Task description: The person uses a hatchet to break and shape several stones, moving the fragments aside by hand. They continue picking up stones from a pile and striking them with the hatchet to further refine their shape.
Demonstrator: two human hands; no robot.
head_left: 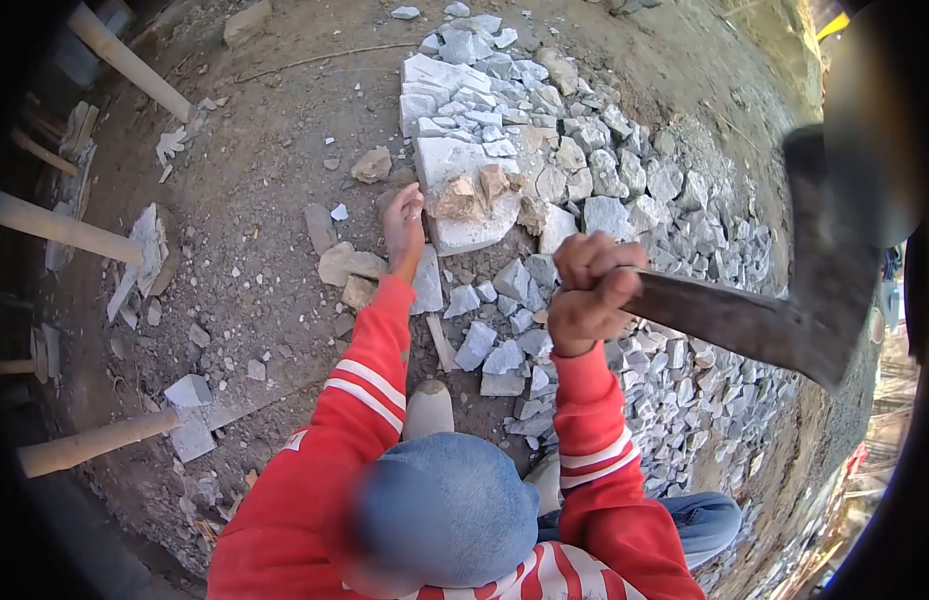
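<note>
My right hand (595,292) is closed around the handle of a dark hammer-like tool (725,318), raised at the right with its large head (835,260) at the far end. Near the left edge of a flat white stone block (475,232), my left hand (405,230) is held with its fingers apart and nothing visible in it. Brownish rock pieces (459,198) rest on top of the block. Whether my left fingertips touch the block cannot be made out.
Broken grey stones (685,240) spread to the right and below the block, with white slabs (440,85) beyond it. Wooden poles (70,236) stand along the left. Loose brown rocks (371,165) lie on the dirt near my left hand.
</note>
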